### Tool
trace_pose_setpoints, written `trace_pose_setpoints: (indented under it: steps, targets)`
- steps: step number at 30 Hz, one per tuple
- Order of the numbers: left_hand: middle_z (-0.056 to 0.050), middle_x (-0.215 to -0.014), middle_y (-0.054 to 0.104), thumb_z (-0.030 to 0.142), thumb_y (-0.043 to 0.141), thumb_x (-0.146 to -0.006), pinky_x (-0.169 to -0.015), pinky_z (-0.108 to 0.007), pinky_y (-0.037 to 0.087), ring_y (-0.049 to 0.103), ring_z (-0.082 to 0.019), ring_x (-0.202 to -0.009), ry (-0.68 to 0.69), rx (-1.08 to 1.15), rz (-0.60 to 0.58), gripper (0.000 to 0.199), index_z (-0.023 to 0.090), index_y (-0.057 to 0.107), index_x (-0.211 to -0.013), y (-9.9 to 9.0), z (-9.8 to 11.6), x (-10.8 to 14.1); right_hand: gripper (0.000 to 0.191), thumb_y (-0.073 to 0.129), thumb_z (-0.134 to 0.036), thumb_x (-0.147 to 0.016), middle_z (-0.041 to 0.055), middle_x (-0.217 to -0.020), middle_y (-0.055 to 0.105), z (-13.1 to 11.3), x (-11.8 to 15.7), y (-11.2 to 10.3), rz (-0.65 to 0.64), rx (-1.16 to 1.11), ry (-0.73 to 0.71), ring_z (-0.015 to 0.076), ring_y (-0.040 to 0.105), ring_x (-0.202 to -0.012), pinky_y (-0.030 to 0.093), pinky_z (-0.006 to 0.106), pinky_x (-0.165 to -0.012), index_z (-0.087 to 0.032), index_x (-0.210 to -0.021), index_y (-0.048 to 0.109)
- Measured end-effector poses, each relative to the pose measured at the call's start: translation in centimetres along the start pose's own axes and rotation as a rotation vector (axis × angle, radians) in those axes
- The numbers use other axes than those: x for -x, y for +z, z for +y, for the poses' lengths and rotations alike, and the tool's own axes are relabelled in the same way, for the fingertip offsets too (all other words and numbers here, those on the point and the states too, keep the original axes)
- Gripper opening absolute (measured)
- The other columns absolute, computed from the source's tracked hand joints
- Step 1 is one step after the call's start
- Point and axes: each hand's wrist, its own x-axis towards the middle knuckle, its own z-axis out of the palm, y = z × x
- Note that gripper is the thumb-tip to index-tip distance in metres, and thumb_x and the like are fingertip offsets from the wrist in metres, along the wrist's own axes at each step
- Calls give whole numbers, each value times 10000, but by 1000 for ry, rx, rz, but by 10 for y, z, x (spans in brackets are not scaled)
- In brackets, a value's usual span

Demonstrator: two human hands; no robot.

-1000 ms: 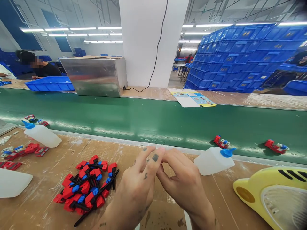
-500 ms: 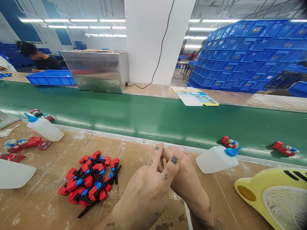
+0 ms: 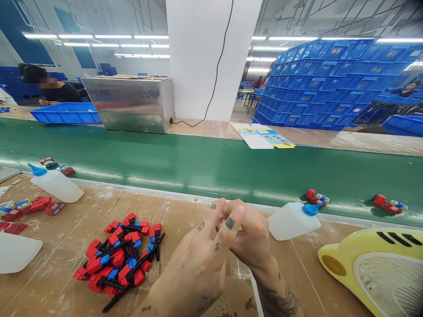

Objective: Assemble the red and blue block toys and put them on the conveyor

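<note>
My left hand (image 3: 198, 251) and my right hand (image 3: 253, 233) meet over the front of the workbench, fingers curled together. Whatever they pinch, if anything, is hidden behind the fingers. To the left of them lies a pile of red, blue and black plastic toy parts (image 3: 120, 257), some with long black rods. Just right of my right hand, a white squeeze bottle (image 3: 292, 221) with a blue nozzle lies tilted on the bench edge.
A green conveyor belt (image 3: 198, 165) crosses beyond the bench, carrying red toy pieces (image 3: 388, 204) at the right. Another squeeze bottle (image 3: 57, 185) is at left. A yellow fan-like device (image 3: 346, 255) stands at right. Farther off are a metal box (image 3: 132, 105), stacked blue crates (image 3: 310, 83) and a seated person (image 3: 59, 88).
My view has shifted slightly, so the scene sits a little lower and to the left. My right hand has turned a bit, its knuckles more raised; both hands stay together.
</note>
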Motion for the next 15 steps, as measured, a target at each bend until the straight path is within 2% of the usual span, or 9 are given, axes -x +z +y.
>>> trace_pose_setpoints:
  steps: [4,6,10,15]
  targets:
    - [-212,-1544,380,-38,373,-756,-807,-377,617,540,-308,-1310,48,67,42,930,229,47,-1584,1,-2,-1,149,571,-131,-825,-1,-626,571,2,-1,-3,36,-53,39,158,523,-548,420,278,-524,-221,-706,571]
    - [-187,-1558,368,-39,381,-745,-885,-399,597,484,-299,-1359,42,109,50,937,235,68,-1584,1,-3,-1,141,571,-123,-820,0,-645,577,3,-1,-5,38,-98,56,161,535,-569,434,282,-542,-218,-716,576]
    - [-163,-1548,395,-22,390,-790,-1034,-441,515,484,-277,-1362,-36,220,65,881,230,103,-1584,-1,-2,2,138,545,-94,-811,-2,-680,576,4,-3,-10,29,-222,52,169,559,-633,458,294,-590,-219,-755,559]
    - [-146,-1537,414,0,352,-850,-1071,-481,486,447,-287,-1389,-101,286,163,791,237,147,-1576,1,4,5,163,540,-61,-805,12,-729,610,2,-4,-16,4,-242,-13,187,589,-696,483,319,-642,-222,-796,562]
